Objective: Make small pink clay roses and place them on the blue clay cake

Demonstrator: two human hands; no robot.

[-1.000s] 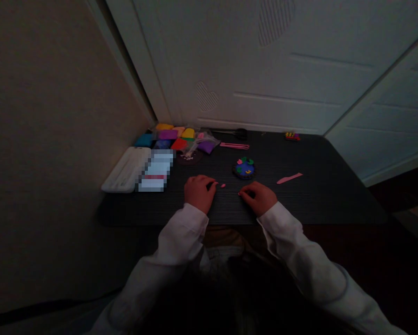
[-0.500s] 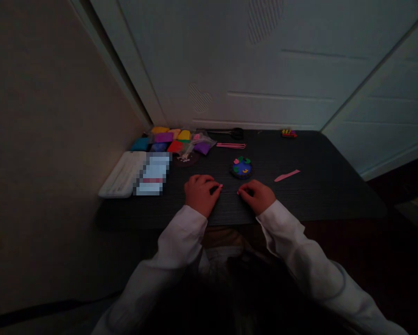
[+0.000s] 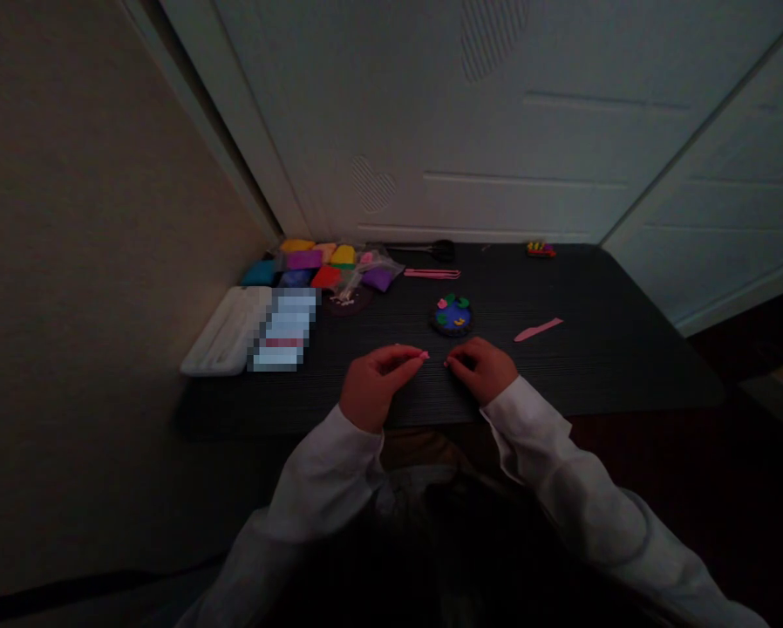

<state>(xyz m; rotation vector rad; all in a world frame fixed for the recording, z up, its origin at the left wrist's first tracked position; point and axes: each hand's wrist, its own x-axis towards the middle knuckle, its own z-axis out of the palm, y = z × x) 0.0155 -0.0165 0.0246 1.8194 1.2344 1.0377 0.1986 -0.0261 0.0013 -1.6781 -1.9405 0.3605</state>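
Dimly lit, our dark, finely ribbed worktop [image 3: 601, 366] runs up to a white panel [image 3: 496, 144] with heart reliefs; a wall [image 3: 71, 262] stands left. At the near side, our left hand [image 3: 371, 385] pinches a pink piece [image 3: 425, 355] between its fingers, our right hand [image 3: 486, 370] a pink speck [image 3: 446, 363].

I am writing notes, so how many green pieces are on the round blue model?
3: one green piece at the far edge, a second at the far right, a third at the left. Tiny ones could be hidden.
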